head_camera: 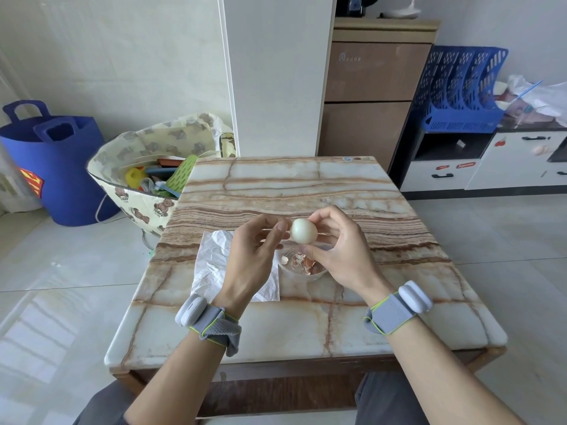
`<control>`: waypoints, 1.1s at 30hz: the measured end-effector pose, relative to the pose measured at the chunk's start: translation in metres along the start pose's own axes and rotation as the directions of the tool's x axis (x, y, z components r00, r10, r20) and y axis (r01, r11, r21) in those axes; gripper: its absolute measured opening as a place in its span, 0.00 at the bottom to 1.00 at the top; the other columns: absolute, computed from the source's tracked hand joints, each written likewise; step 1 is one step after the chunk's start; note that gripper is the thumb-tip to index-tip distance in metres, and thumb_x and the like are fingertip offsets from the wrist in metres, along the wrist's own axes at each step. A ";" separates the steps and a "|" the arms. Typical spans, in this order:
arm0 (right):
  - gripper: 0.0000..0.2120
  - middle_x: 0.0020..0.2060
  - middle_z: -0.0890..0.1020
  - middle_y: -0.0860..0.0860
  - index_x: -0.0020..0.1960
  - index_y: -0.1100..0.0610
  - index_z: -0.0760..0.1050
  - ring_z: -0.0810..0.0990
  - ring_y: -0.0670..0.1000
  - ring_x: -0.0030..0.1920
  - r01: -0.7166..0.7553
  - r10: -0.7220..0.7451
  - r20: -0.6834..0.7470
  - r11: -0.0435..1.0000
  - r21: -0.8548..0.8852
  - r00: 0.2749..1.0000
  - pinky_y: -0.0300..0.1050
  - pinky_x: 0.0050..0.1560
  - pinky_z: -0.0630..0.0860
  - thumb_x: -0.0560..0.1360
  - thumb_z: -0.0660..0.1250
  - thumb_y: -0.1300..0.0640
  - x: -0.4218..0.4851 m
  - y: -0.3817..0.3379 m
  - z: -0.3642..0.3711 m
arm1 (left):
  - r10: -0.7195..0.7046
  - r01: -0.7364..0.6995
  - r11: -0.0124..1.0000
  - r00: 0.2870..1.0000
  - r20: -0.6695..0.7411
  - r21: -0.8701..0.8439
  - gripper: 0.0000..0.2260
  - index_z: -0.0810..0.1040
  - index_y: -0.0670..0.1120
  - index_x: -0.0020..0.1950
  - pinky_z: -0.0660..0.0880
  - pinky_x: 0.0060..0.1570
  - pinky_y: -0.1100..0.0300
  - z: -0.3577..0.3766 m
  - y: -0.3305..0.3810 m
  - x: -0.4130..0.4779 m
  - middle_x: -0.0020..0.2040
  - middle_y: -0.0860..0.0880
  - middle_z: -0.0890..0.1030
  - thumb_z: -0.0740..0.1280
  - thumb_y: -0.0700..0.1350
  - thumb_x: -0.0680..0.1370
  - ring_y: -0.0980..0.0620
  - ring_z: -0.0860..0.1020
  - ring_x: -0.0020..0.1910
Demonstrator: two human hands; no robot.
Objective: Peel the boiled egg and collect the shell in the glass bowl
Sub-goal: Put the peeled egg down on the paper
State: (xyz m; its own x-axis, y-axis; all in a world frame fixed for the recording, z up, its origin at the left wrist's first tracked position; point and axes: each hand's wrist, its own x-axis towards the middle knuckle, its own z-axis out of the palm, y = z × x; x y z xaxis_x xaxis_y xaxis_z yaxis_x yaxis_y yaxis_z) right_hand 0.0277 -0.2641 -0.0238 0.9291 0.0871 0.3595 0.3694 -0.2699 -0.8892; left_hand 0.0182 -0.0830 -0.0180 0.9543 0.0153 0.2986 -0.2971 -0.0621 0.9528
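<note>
Marble-veined surface (306,326) carries everything well in from its near edge, so the 2 wrists have room to work. Left hand (254,250) hangs with its fingers loosely curled and its thumb at the side of the egg (303,230); whether it pinches anything cannot be told. Right hand (337,256) cups the egg between thumb and fingers, just above the glass bowl (306,279), where shell pieces (303,261) lie. Its visible side looks smooth and white, so peeling seems nearly done. A white sheet (211,265) lies left of the bowl; the far edges are well apart.
</note>
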 end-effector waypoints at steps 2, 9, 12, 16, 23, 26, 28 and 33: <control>0.21 0.48 0.87 0.48 0.53 0.55 0.75 0.86 0.50 0.49 0.002 -0.002 -0.006 1.000 -0.026 1.000 0.55 0.56 0.82 0.68 0.83 0.65 0.000 0.000 -0.001 | 0.003 -0.003 1.000 1.000 -0.004 0.001 0.04 0.83 0.48 0.47 0.82 0.45 0.59 0.000 0.001 0.001 0.48 0.52 0.87 0.70 0.43 0.81 0.50 0.85 0.48; 0.20 0.49 0.87 0.49 0.53 0.55 0.76 0.86 0.51 0.49 -0.013 0.013 -0.007 0.999 -0.036 1.000 0.59 0.56 0.81 0.69 0.82 0.66 -0.002 -0.003 -0.001 | 0.065 -0.062 0.995 0.998 -0.024 0.082 0.03 0.83 0.48 0.46 0.77 0.44 0.65 0.005 0.005 -0.002 0.46 0.54 0.87 0.76 0.45 0.77 0.57 0.85 0.48; 0.19 0.48 0.86 0.48 0.53 0.55 0.76 0.86 0.50 0.48 -0.025 0.025 0.000 0.999 -0.037 1.000 0.57 0.55 0.82 0.69 0.81 0.66 -0.003 -0.003 0.000 | 0.114 -0.109 0.985 0.993 -0.031 0.130 0.05 0.83 0.53 0.44 0.78 0.46 0.65 0.007 0.006 -0.002 0.48 0.52 0.85 0.75 0.44 0.78 0.57 0.84 0.50; 0.19 0.47 0.86 0.49 0.53 0.56 0.77 0.85 0.51 0.48 -0.023 0.023 -0.002 0.999 -0.042 1.000 0.57 0.56 0.82 0.69 0.81 0.67 -0.004 -0.003 0.000 | 0.135 -0.128 0.972 0.991 -0.023 0.196 0.07 0.82 0.53 0.43 0.74 0.45 0.71 0.009 0.004 -0.001 0.49 0.52 0.83 0.73 0.42 0.79 0.59 0.82 0.49; 0.19 0.48 0.86 0.47 0.53 0.54 0.77 0.86 0.49 0.49 -0.020 0.019 -0.022 0.999 -0.034 1.000 0.55 0.56 0.82 0.68 0.82 0.65 -0.004 -0.002 -0.002 | 0.080 -0.071 0.980 0.996 -0.043 0.188 0.06 0.81 0.47 0.46 0.81 0.50 0.42 0.010 -0.001 0.003 0.50 0.49 0.82 0.69 0.45 0.82 0.52 0.82 0.52; 0.20 0.48 0.86 0.46 0.52 0.51 0.78 0.86 0.48 0.49 -0.033 0.031 -0.038 0.999 -0.034 0.999 0.53 0.56 0.83 0.68 0.83 0.63 -0.004 -0.002 -0.003 | 0.070 -0.057 0.980 0.996 -0.064 0.188 0.12 0.83 0.49 0.47 0.82 0.49 0.45 0.007 0.000 0.002 0.50 0.48 0.82 0.64 0.51 0.84 0.51 0.83 0.50; 0.19 0.49 0.86 0.47 0.53 0.51 0.78 0.86 0.48 0.50 -0.037 0.036 -0.040 0.999 -0.035 0.999 0.54 0.56 0.83 0.68 0.82 0.63 -0.003 -0.002 -0.003 | 0.054 -0.043 0.984 0.997 -0.059 0.173 0.12 0.83 0.51 0.49 0.83 0.47 0.50 0.005 0.002 0.002 0.51 0.47 0.83 0.62 0.52 0.85 0.51 0.83 0.51; 0.18 0.49 0.86 0.48 0.55 0.54 0.79 0.85 0.49 0.49 -0.009 0.007 -0.030 0.998 -0.057 1.000 0.52 0.55 0.82 0.69 0.82 0.63 0.001 -0.008 0.002 | 0.022 -0.018 0.988 0.999 -0.028 0.157 0.09 0.81 0.47 0.58 0.83 0.46 0.53 -0.010 0.004 0.006 0.50 0.47 0.85 0.66 0.50 0.84 0.50 0.84 0.49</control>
State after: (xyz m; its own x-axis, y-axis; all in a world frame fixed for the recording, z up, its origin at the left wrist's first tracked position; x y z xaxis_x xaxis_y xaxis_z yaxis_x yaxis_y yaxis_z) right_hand 0.0257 -0.2601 -0.0164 0.9307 0.0568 0.3613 0.3594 -0.3250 -0.8748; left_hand 0.0222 -0.0729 -0.0116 0.9461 0.0416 0.3211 -0.3051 -0.2179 0.9271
